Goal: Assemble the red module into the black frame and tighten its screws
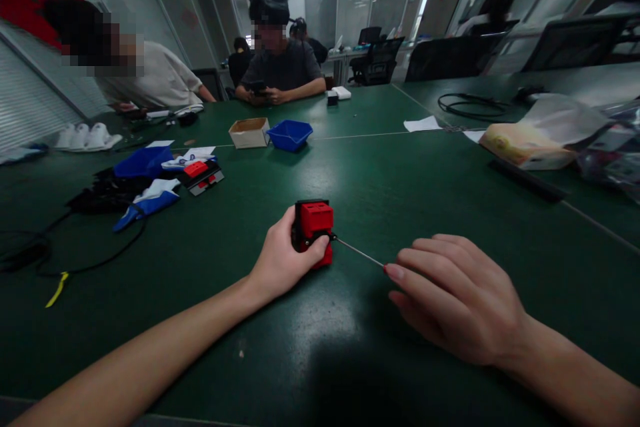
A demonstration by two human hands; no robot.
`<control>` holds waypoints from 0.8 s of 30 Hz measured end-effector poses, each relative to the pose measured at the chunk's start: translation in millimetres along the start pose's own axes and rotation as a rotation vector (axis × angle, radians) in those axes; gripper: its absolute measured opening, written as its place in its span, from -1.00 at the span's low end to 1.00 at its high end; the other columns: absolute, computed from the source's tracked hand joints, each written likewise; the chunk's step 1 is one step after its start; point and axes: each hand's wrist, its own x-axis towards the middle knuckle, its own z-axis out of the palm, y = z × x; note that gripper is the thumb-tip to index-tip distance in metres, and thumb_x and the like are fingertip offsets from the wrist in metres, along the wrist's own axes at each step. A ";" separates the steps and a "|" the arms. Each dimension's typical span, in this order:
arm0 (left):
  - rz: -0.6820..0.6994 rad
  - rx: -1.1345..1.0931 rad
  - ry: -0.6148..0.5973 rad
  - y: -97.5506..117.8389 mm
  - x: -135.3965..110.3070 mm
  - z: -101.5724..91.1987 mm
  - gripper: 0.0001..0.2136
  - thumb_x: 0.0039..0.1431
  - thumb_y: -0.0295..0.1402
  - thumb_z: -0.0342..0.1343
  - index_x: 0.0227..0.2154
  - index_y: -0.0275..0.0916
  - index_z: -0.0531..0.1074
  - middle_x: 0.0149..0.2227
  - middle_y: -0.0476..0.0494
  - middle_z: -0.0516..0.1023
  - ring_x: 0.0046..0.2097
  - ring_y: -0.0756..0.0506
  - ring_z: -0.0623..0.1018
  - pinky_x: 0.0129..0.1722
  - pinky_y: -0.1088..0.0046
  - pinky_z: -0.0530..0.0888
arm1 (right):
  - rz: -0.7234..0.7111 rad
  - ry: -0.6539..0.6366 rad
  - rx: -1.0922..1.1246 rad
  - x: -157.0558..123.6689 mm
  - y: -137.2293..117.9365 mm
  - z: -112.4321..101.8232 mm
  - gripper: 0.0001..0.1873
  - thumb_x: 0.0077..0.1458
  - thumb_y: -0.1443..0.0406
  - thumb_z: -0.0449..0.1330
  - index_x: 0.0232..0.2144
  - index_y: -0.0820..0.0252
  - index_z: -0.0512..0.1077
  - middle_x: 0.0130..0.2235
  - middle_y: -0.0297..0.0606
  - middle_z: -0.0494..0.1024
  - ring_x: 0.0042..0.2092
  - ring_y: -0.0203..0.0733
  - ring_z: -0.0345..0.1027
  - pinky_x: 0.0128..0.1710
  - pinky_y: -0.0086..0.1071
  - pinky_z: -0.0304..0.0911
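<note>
My left hand [285, 250] is closed around a red and black plastic block [317, 217], its thumb pressed across the near side. The block is held just above or on the green table; I cannot tell which. From my right hand [460, 300] a thin metal screwdriver shaft [360, 252] runs leftward, and its tip meets the block's right side near a small black lug. The fingers of that hand are curled around the screwdriver, hiding most of its handle; only a bit of red shows at the fingertips.
On the green table [240, 353], a cardboard box [250, 133] and a blue bin [290, 135] stand ahead. Leftward lie another red and black piece [203, 175], gloves [150, 202] and cables. A plastic-wrapped package [530, 140] sits at right. Two people [283, 67] are across the table.
</note>
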 end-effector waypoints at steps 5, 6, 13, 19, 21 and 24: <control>0.008 0.006 -0.011 -1.9 -0.7 -0.1 -0.65 0.20 -0.20 0.22 -0.02 -0.24 0.38 -0.13 -0.16 0.62 -0.15 -0.16 0.62 -0.12 0.33 0.53 | -0.005 -0.005 0.036 -1.4 -1.7 0.9 -0.79 0.23 0.49 0.12 -0.09 0.27 0.42 -0.23 -0.12 0.54 -0.20 -0.06 0.38 -0.23 -0.17 0.33; 0.007 0.010 -0.011 -1.9 -0.8 -0.1 -0.65 0.20 -0.20 0.22 -0.02 -0.24 0.38 -0.12 -0.16 0.62 -0.14 -0.16 0.62 -0.11 0.32 0.53 | 0.003 -0.013 0.032 -1.5 -1.8 0.8 -0.80 0.23 0.48 0.13 -0.09 0.27 0.42 -0.24 -0.13 0.54 -0.21 -0.07 0.37 -0.24 -0.18 0.32; 0.011 0.004 -0.001 -0.4 -0.3 -0.1 -0.66 0.20 -0.22 0.22 -0.02 -0.24 0.39 -0.13 -0.15 0.62 -0.14 -0.15 0.62 -0.11 0.33 0.53 | 0.032 0.018 0.057 -0.2 -1.6 2.7 -0.77 0.21 0.52 0.12 -0.10 0.29 0.41 -0.18 -0.09 0.50 -0.13 -0.05 0.38 -0.19 -0.17 0.39; 0.018 -0.010 -0.010 0.3 -0.3 0.1 -0.66 0.19 -0.25 0.22 -0.02 -0.25 0.38 -0.12 -0.16 0.63 -0.13 -0.16 0.63 -0.09 0.32 0.53 | 0.064 0.049 0.180 -3.5 -3.4 4.2 -0.78 0.21 0.53 0.10 -0.12 0.31 0.42 -0.17 -0.12 0.50 -0.14 -0.11 0.40 -0.16 -0.23 0.45; 0.028 -0.018 -0.018 0.1 -0.3 0.8 -0.65 0.19 -0.27 0.22 0.00 -0.24 0.37 -0.12 -0.16 0.64 -0.14 -0.15 0.63 -0.09 0.32 0.53 | 0.041 0.076 0.217 -2.0 -6.9 4.6 -0.79 0.22 0.52 0.08 -0.15 0.27 0.44 -0.16 -0.13 0.50 -0.13 -0.10 0.41 -0.15 -0.23 0.45; 0.041 -0.003 -0.013 0.0 -0.3 1.7 -0.66 0.19 -0.27 0.21 -0.02 -0.24 0.37 -0.14 -0.16 0.64 -0.15 -0.15 0.63 -0.11 0.32 0.53 | 0.012 0.074 0.222 2.2 -12.5 7.0 -0.77 0.25 0.47 0.03 -0.16 0.25 0.46 -0.17 -0.12 0.51 -0.13 -0.06 0.41 -0.17 -0.17 0.43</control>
